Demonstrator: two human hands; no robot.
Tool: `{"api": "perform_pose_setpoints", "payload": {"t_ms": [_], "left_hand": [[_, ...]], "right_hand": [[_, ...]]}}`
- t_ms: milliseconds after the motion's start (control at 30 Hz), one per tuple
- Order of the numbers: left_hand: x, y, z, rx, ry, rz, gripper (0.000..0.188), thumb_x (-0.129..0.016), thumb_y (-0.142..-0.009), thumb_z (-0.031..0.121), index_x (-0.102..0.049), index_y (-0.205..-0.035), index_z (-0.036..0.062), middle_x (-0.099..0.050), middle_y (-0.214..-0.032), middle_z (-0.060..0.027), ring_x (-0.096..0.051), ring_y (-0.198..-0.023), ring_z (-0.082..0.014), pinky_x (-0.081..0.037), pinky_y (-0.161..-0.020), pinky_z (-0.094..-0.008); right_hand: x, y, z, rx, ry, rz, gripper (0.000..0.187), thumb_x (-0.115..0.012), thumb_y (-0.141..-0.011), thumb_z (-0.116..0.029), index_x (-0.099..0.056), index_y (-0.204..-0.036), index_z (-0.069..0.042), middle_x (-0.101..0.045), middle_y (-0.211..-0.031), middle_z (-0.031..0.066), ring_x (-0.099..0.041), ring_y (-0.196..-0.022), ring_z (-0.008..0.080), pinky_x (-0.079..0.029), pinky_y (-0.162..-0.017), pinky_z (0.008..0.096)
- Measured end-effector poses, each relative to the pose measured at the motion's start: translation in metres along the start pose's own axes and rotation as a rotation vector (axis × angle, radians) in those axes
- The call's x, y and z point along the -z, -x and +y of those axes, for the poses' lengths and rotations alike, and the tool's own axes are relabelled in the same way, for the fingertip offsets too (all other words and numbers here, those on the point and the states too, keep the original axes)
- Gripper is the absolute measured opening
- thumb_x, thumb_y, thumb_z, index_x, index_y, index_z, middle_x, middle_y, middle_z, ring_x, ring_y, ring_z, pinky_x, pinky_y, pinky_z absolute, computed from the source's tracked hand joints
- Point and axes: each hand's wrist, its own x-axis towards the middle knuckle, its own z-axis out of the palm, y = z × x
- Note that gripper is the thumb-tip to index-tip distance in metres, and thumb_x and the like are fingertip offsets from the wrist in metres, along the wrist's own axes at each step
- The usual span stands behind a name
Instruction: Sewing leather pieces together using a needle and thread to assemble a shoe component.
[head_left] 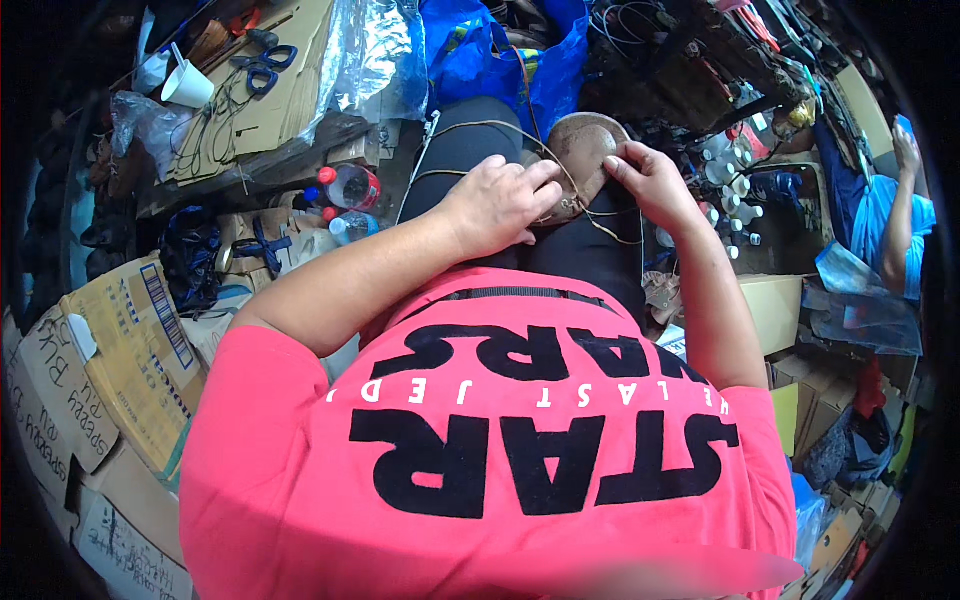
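A brown shoe (585,140) with a rounded end lies across my dark-trousered thighs. Thumb and fingers of my right hand (650,185) pinch its right edge. My left hand (500,207) is closed, fingers curled against the shoe's left side. What sits between those fingers is hidden. A tan cord (470,124) runs over my left leg, crosses the shoe, and loops out below it to the right.
Blue scissors (264,78) and dark wire lie on cardboard at the upper left, near a white cup (188,85). Bottles (350,187) stand left of my legs, more small bottles (735,185) right. A blue bag (550,70) is ahead. Another person's arm (903,200) shows far right.
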Motion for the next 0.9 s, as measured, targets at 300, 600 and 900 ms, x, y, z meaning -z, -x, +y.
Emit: {"api": "perform_pose_setpoints", "payload": {"t_ms": [300,600,900], "left_hand": [[-0.014,-0.013,0.004,0.023,-0.001,-0.020,0.029,-0.073,-0.068,0.023,-0.055,-0.084,0.0064,-0.065,-0.076,-0.0089,-0.066,-0.075,-0.0236,-0.047,-0.068,-0.0361],[-0.004,-0.026,0.027,0.294,0.272,-0.090,0.030,-0.068,-0.074,0.023,-0.053,-0.086,0.0007,-0.063,-0.072,-0.0194,-0.064,-0.074,-0.0366,-0.051,-0.071,-0.0459],[0.013,-0.042,-0.016,0.284,0.430,-0.170,0.034,-0.066,-0.079,0.039,-0.069,-0.087,0.0062,-0.066,-0.082,-0.0163,-0.064,-0.077,-0.0337,-0.050,-0.074,-0.0407]], "right_hand": [[0.000,-0.004,0.004,-0.037,0.005,-0.022,0.028,-0.073,-0.081,-0.027,-0.068,-0.089,0.000,-0.064,-0.072,0.0043,-0.055,-0.068,0.0077,-0.047,-0.064,0.0282],[0.018,-0.047,-0.002,0.001,0.004,-0.239,0.018,-0.069,-0.086,-0.019,-0.068,-0.087,0.000,-0.059,-0.075,-0.0059,-0.048,-0.069,0.0038,-0.042,-0.064,0.0229],[-0.002,0.009,-0.039,0.354,0.352,0.352,0.030,-0.071,-0.080,-0.030,-0.064,-0.078,0.000,-0.059,-0.068,0.0133,-0.059,-0.068,0.0303,-0.046,-0.062,0.0382]]}}
